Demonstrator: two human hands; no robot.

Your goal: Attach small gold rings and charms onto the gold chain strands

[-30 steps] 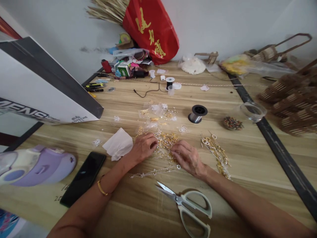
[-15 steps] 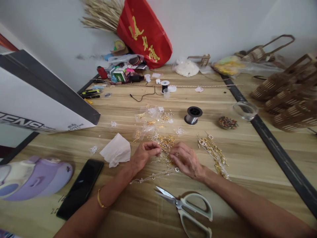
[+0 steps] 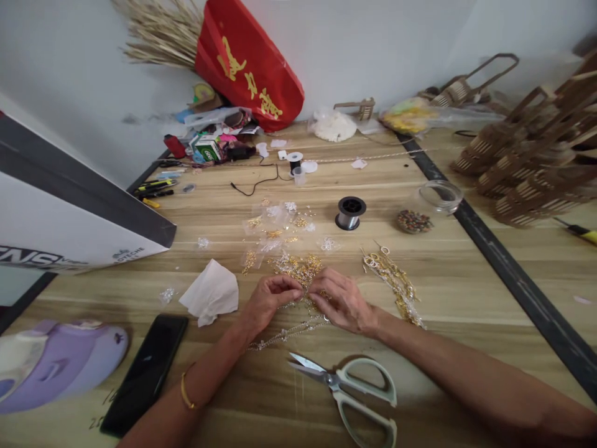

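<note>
My left hand (image 3: 272, 300) is closed in a pinch, thumb against forefinger, over the middle of the table. Close to its fingertips is my right hand (image 3: 341, 301), also pinching with curled fingers. Whatever lies between the fingertips is too small to make out. Just beyond them spreads a pile of gold and silver beads (image 3: 298, 267). A thin beaded chain (image 3: 284, 335) lies on the wood below both hands. Nearer to me, a pair of scissors (image 3: 332, 378) with pale green handles rests with parted blades. Several gold and silver chains (image 3: 396, 283) lie right of my right hand.
A wire spool (image 3: 351, 213), a dish of dark beads (image 3: 414, 221) and small bags of findings (image 3: 275, 214) stand farther back. A white tissue (image 3: 211, 292), a black phone (image 3: 145, 373) and a large box (image 3: 79, 205) are left. Wooden baskets (image 3: 527, 168) stand right.
My hands have come closer together, fingertips now almost touching. The camera view has turned slightly right, so most things on the table appear shifted left.
</note>
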